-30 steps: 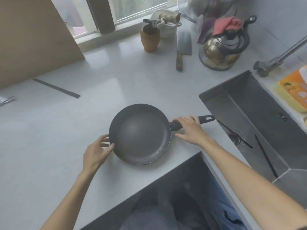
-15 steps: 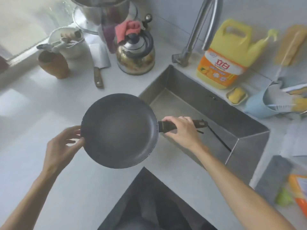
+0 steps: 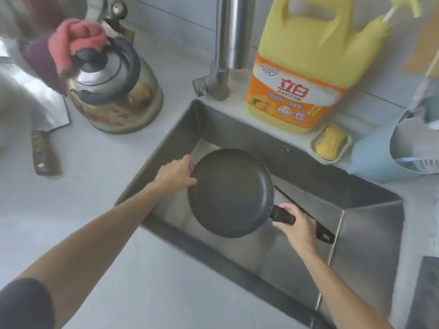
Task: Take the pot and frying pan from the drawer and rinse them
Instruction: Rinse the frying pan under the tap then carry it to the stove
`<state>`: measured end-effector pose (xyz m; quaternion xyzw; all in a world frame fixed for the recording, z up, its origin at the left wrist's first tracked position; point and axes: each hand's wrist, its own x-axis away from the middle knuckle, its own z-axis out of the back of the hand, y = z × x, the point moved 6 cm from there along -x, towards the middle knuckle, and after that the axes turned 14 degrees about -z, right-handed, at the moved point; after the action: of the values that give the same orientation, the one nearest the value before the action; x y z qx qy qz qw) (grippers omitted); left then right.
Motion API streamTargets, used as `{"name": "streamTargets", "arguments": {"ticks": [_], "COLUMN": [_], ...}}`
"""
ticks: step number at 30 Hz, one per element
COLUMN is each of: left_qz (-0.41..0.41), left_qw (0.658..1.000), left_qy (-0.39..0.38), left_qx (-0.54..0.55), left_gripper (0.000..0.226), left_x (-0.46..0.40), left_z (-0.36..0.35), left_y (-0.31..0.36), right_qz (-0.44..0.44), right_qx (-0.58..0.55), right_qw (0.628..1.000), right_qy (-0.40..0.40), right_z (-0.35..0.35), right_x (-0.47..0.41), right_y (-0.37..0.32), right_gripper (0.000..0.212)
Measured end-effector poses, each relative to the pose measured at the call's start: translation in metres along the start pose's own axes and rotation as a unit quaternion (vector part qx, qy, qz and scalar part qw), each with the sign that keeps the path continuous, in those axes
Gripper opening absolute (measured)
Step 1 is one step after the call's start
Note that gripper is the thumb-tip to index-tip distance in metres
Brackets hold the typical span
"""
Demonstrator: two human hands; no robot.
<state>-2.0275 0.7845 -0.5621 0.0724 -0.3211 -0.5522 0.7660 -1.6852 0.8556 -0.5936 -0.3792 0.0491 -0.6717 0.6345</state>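
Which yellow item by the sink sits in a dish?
The yellow soap bar, lying in the small dish; the detergent jug stands directly on the counter.

One frying pan (image 3: 230,193), one kettle (image 3: 114,91), one detergent jug (image 3: 304,67), one cleaver (image 3: 42,129).

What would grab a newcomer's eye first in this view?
The dark frying pan held over the steel sink, the right hand gripping its handle and the left hand steadying its far rim. Behind the sink, a big yellow detergent jug stands beside the faucet.
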Motion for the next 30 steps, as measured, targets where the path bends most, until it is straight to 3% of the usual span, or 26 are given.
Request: {"name": "streamTargets", "arguments": {"ticks": [5, 12, 14, 15, 18, 20, 26, 30], "left_qz": [0.079, 0.095, 0.083, 0.063, -0.004, -0.028, -0.021, -0.004], "left_qw": [0.996, 0.992, 0.992, 0.986, 0.918, 0.879, 0.904, 0.886], "left_qy": [-0.032, -0.067, 0.001, 0.075, 0.324, 0.409, 0.411, 0.425], "left_qx": [0.029, 0.038, 0.098, 0.137, 0.229, 0.242, 0.118, 0.186], "left_gripper": [0.044, 0.034, 0.034, 0.036, 0.05, 0.051, 0.019, 0.017], "left_x": [-0.023, -0.031, -0.038, -0.041, -0.042, -0.046, -0.063, -0.061], "left_z": [-0.044, -0.07, -0.045, -0.022, 0.063, 0.102, 0.132, 0.126], "left_y": [-0.04, -0.056, -0.041, -0.028, 0.023, 0.046, 0.058, 0.032], "right_qz": [0.021, 0.053, 0.06, 0.066, 0.08, 0.085, 0.096, 0.093], "right_qx": [0.083, 0.114, 0.123, 0.125, 0.12, 0.123, 0.134, 0.132], "right_qw": [0.996, 0.99, 0.989, 0.988, 0.987, 0.986, 0.983, 0.984], "right_qy": [0.021, 0.057, 0.059, 0.061, 0.07, 0.075, 0.079, 0.078], "right_z": [-0.043, -0.056, -0.058, -0.059, -0.06, -0.06, -0.063, -0.062], "right_x": [-0.017, -0.023, -0.024, -0.024, -0.025, -0.027, -0.026, -0.029], "right_y": [0.016, 0.029, 0.033, 0.034, 0.032, 0.033, 0.032, 0.032], "right_gripper": [0.045, 0.047, 0.045, 0.045, 0.046, 0.046, 0.045, 0.044]}}
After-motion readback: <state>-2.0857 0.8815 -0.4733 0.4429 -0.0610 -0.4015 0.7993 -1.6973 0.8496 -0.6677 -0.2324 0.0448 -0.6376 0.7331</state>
